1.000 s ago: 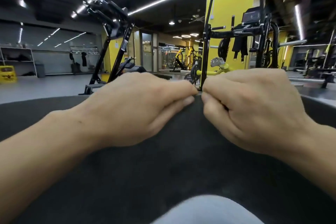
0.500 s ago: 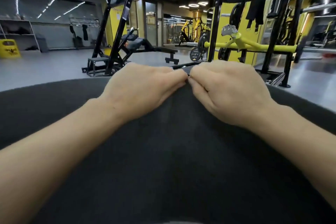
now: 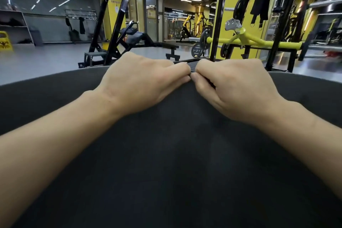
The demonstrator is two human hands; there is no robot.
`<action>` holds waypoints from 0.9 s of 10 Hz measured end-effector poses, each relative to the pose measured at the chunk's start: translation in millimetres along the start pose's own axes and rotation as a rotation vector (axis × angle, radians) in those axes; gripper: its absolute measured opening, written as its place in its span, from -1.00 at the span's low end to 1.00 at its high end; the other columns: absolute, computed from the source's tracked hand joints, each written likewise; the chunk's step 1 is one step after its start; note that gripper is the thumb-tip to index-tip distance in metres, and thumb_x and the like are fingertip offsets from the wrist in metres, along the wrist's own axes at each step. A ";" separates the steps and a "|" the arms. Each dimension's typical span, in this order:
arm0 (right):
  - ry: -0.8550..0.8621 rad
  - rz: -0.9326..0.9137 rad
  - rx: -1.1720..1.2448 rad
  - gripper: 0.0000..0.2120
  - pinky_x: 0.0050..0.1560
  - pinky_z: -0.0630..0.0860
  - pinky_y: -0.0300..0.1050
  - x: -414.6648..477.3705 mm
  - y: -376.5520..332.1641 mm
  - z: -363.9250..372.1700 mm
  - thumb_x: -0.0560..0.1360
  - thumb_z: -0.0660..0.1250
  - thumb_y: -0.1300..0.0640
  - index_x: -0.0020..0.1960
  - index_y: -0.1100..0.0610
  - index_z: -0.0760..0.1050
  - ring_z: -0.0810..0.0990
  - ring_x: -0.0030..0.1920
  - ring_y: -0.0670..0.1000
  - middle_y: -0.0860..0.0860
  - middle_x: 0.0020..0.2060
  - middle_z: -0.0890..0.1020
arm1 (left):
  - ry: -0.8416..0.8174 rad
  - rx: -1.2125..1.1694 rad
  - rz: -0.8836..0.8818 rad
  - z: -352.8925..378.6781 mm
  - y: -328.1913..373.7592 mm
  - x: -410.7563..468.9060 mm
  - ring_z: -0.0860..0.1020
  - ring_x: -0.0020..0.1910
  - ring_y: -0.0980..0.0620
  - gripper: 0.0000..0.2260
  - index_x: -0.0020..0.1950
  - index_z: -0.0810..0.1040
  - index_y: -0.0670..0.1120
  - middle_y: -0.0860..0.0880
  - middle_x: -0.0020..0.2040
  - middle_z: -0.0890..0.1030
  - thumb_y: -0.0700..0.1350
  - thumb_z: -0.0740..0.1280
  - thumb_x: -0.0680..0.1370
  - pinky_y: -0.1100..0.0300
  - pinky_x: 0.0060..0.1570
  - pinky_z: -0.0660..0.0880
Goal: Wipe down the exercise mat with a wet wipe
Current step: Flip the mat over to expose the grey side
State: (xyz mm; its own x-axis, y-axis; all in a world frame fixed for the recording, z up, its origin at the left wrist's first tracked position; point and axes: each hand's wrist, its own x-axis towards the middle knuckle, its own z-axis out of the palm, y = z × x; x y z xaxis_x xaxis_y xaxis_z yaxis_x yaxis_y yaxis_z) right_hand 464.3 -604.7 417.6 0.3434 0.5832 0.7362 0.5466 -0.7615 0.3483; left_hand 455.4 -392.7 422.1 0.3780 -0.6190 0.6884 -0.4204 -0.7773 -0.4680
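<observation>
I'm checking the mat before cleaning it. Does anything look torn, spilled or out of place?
No tear or spill shows on the dark mat. The left hand and right hand both pinch its far edge at the middle. The one oddity: no wet wipe is in view.

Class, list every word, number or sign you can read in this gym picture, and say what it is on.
No text can be read.
Yellow floor sign: dark print, too blurred.
Wall poster: too small.
Weight plate: markings too small.
Frame sticker: blurred.
</observation>
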 end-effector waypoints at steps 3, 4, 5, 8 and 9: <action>-0.248 -0.017 -0.010 -0.67 -0.43 0.26 -0.04 7.2 -6.3 -60.6 0.63 -0.03 -0.14 -0.21 -0.01 0.29 0.34 -0.49 0.00 -0.09 -0.50 0.32 | -0.200 -0.134 -0.005 -62.4 15.4 8.2 0.49 -0.34 -0.05 -0.58 -0.04 0.47 0.03 0.05 -0.33 0.49 0.18 -0.11 0.65 -0.01 -0.33 0.44; -0.274 -0.060 0.060 -0.69 -0.44 0.23 -0.07 8.0 -11.4 -90.8 0.59 0.05 -0.12 -0.28 -0.04 0.29 0.26 -0.49 -0.14 -0.11 -0.54 0.27 | -0.180 -0.300 -0.005 -81.1 23.8 12.7 0.31 -0.45 0.15 -0.67 -0.08 0.55 0.00 0.14 -0.44 0.30 0.08 0.08 0.71 0.34 -0.33 0.30; -0.334 -0.094 0.140 -0.69 -0.46 0.20 -0.11 11.4 -14.2 -114.4 0.54 0.10 -0.10 -0.32 -0.01 0.38 0.25 -0.53 -0.10 -0.09 -0.58 0.25 | -0.233 -0.498 -0.020 -92.0 30.2 16.3 0.37 -0.44 0.32 -0.78 -0.17 0.60 -0.12 0.19 -0.47 0.23 -0.16 0.28 0.65 0.52 -0.26 0.29; -0.404 -0.093 0.308 -0.65 -0.40 0.33 -0.05 6.3 -4.6 -103.6 0.60 0.08 -0.11 -0.30 0.00 0.37 0.47 -0.33 -0.04 -0.05 -0.51 0.39 | -0.409 -0.642 -0.011 -99.6 20.9 19.7 0.48 -0.34 0.26 -0.73 -0.16 0.58 0.07 0.23 -0.36 0.49 0.08 0.23 0.69 0.40 -0.32 0.31; -0.280 -0.053 0.164 -0.70 -0.37 0.31 -0.02 5.4 -3.2 -82.1 0.60 0.02 -0.14 -0.24 -0.03 0.28 0.28 -0.45 -0.09 -0.11 -0.50 0.31 | -0.330 -0.561 -0.032 -79.7 10.8 17.0 0.49 -0.31 0.25 -0.76 -0.09 0.57 0.09 0.24 -0.33 0.50 0.12 0.18 0.65 0.36 -0.32 0.31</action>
State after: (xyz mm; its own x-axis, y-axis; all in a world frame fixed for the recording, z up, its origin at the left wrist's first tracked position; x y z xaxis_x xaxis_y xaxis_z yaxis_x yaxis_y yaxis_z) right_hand 401.7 -622.3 468.1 0.4958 0.6931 0.5233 0.6772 -0.6858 0.2667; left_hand 391.6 -402.7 473.0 0.5936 -0.6678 0.4491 -0.7376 -0.6746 -0.0281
